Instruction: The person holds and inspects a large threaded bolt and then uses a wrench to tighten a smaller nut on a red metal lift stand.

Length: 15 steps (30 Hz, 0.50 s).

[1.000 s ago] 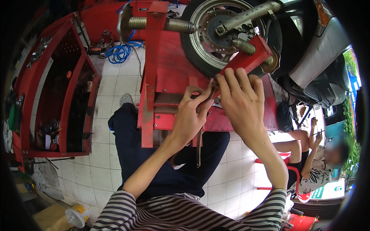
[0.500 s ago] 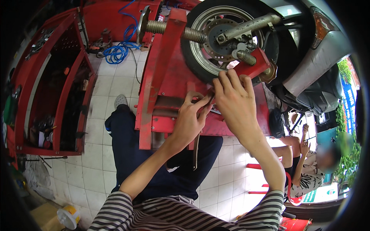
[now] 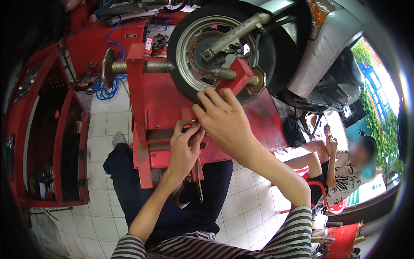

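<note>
A thin, narrow dark strip (image 3: 199,181) hangs down past the front of the red lift platform (image 3: 267,129), its lower end free. My left hand (image 3: 184,149) pinches the strip's upper part between thumb and fingers. Close against it, my right hand (image 3: 226,123) has bent fingers, back of the hand upward; what its fingertips grip is hidden. Just beyond both hands stands a scooter's front wheel (image 3: 176,56) with a brake disc, held by a red clamp (image 3: 137,82) with a thick threaded screw (image 3: 157,66).
At the left stands an open red cabinet (image 3: 75,138). A blue air hose (image 3: 105,91) lies coiled on the tiled floor (image 3: 101,164). A seated person (image 3: 345,168) is at the right, near a red drum (image 3: 343,241). The scooter's grey body (image 3: 321,52) reaches over the far right.
My view has shifted, so the platform, wheel and hands appear further left, the hands lower too. Both hands keep together at the strip, with nothing let go.
</note>
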Tool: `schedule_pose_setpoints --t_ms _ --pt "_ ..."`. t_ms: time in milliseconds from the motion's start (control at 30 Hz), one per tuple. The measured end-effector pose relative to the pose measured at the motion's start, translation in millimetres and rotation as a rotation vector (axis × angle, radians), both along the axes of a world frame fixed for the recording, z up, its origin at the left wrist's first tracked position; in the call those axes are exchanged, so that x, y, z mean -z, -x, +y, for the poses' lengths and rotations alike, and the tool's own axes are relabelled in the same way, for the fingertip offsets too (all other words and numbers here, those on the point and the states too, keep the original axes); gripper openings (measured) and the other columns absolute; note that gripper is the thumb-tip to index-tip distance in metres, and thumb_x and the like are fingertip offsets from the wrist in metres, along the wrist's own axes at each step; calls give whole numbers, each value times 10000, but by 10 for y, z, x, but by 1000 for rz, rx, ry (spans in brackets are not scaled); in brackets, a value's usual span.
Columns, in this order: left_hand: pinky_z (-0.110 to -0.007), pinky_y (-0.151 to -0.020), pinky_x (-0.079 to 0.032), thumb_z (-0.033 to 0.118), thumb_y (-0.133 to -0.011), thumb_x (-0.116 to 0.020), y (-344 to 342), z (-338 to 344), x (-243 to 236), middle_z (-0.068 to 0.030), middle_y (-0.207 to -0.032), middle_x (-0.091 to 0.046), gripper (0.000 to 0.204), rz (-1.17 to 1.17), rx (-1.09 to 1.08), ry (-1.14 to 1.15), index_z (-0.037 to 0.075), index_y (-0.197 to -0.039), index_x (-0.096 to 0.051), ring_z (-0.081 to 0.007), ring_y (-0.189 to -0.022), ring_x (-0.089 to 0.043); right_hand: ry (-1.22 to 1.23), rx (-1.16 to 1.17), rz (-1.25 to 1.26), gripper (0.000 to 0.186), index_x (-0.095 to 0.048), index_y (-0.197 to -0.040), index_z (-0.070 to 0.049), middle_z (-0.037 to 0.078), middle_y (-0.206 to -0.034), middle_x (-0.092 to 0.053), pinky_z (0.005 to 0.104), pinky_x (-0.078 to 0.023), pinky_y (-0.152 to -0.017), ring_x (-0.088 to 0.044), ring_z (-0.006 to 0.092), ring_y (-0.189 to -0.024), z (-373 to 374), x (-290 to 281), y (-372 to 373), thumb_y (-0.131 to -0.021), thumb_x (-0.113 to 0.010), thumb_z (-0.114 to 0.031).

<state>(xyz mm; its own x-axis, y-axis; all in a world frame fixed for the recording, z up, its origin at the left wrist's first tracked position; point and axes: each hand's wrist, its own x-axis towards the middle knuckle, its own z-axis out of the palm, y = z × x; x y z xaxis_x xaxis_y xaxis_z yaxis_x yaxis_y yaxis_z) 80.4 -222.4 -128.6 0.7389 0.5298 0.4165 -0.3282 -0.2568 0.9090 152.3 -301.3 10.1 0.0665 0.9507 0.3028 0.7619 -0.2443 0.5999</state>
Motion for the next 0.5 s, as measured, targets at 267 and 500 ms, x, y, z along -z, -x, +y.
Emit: schedule_pose_setpoints --t_ms 267,500 --pt "-267 -401 -518 67 -971 -617 35 -9 -87 -130 -1131 -530 218 69 94 95 -71 -1134 -663 -153 -586 -644 -19 33 -19 195 -658 -879 -37 85 -1034 -620 331 -376 -1019 -529 216 -1162 -8 61 -49 -748 -639 -180" --pt "-262 -389 -540 66 -976 -607 4 -3 -24 -139 -1145 -516 234 36 103 77 -74 -1157 -652 -158 -567 -646 -96 -19 6 210 -686 -903 -43 75 -1017 -615 345 -368 -1037 -535 218 -1146 -21 110 -74 -757 -647 -189"
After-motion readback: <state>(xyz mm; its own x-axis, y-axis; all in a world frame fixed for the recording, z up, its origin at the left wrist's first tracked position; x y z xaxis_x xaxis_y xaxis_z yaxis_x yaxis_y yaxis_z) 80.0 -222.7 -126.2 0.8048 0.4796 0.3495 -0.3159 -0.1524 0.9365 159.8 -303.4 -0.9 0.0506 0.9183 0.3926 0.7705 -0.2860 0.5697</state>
